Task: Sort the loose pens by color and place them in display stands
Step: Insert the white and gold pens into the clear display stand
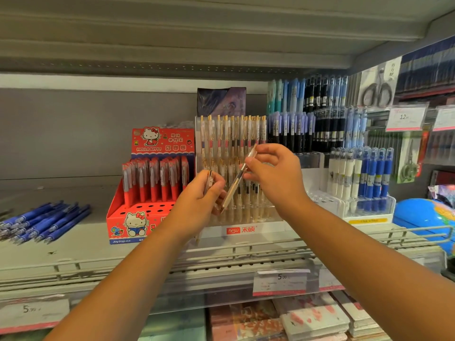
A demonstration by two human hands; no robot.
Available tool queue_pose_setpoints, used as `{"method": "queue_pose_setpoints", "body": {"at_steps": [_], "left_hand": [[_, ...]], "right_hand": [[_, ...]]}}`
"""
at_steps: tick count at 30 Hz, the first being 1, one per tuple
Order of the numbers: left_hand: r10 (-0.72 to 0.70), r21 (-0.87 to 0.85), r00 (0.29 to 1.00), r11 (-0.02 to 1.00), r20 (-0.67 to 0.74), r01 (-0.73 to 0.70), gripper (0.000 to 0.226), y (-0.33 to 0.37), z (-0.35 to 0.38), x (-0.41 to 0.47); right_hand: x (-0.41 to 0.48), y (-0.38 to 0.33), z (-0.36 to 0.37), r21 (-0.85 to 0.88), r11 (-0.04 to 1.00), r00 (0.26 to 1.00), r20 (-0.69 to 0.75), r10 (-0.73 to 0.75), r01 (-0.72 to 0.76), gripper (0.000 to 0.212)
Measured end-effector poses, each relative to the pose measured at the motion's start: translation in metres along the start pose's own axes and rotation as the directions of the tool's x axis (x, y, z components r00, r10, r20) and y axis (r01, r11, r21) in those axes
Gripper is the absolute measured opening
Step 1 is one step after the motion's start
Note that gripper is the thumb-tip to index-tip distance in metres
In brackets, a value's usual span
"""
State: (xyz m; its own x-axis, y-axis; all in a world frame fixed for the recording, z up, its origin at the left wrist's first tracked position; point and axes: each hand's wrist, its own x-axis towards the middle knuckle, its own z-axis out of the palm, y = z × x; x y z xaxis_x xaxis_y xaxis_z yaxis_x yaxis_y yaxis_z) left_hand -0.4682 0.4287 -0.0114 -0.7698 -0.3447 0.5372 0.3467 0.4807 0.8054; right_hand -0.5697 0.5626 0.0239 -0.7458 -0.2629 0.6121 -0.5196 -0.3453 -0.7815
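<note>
**Light, slick pens held before the clear stand**

The right hand (273, 173) pinches a clear, gold-trimmed pen (235, 184) near its upper end between thumb and fingertips. The barrel slants down and to the left in front of the clear stand (246, 228). The left hand (202, 195) is curled round a second pen (209, 178) of the same sort, its gold clip showing above the fingers. Both pens are in the air, just before the stand's crowded rows. They look light, stiff and smooth, so a pinch at one end probably lets the tip swing. A hold nearer mid-barrel should steady it for the small holes, and the clip may snag neighbouring pens. The loose blue pens (46, 222) lie heaped on the shelf (73, 244), well apart to the left
</note>
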Motion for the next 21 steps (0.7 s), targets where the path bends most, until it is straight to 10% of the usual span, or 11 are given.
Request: {"method": "queue_pose_setpoints", "body": {"at_steps": [21], "left_hand": [[-0.016, -0.041, 1.0, 0.999, -0.001, 0.016, 0.028, 0.006, -0.002, -0.003]], "right_hand": [[0.027, 0.023, -0.039, -0.354, 0.909, 0.934, -0.192, -0.3, 0.219, 0.021]]}}
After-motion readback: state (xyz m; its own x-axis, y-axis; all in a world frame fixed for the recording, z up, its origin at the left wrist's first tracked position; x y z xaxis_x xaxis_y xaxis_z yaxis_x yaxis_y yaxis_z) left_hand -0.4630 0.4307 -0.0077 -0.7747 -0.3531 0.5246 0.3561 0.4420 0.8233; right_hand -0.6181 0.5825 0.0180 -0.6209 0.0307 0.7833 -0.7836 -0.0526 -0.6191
